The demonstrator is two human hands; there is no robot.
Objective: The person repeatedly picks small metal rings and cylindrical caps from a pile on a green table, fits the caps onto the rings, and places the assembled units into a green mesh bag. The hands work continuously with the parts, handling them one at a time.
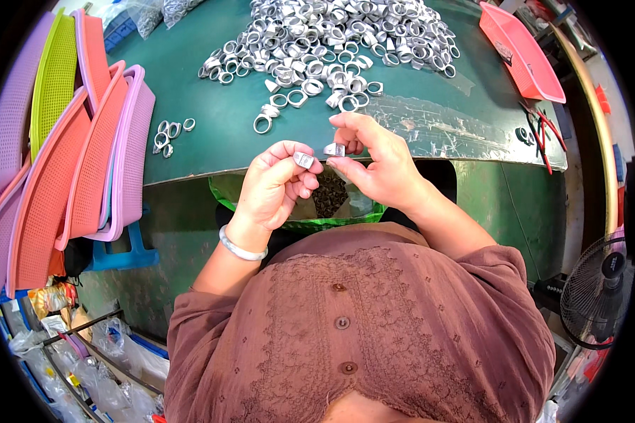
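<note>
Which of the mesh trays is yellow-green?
The yellow-green tray, standing on edge near the far left of the stack; the trays around it are pink, lilac or orange, and the tray at upper right is red.

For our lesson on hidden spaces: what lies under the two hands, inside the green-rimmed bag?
Inside the green-rimmed bag, a heap of small dark pieces shows between the left hand and right hand. The hands and table edge cover the rest.

A heap of metal rings (331,42) lies at the back of the worktop (219,141). A few stray rings (168,134) sit to its left, stacked baskets (63,162) farther left, a tray (522,53) at right, possibly pliers (543,137) below it.
</note>
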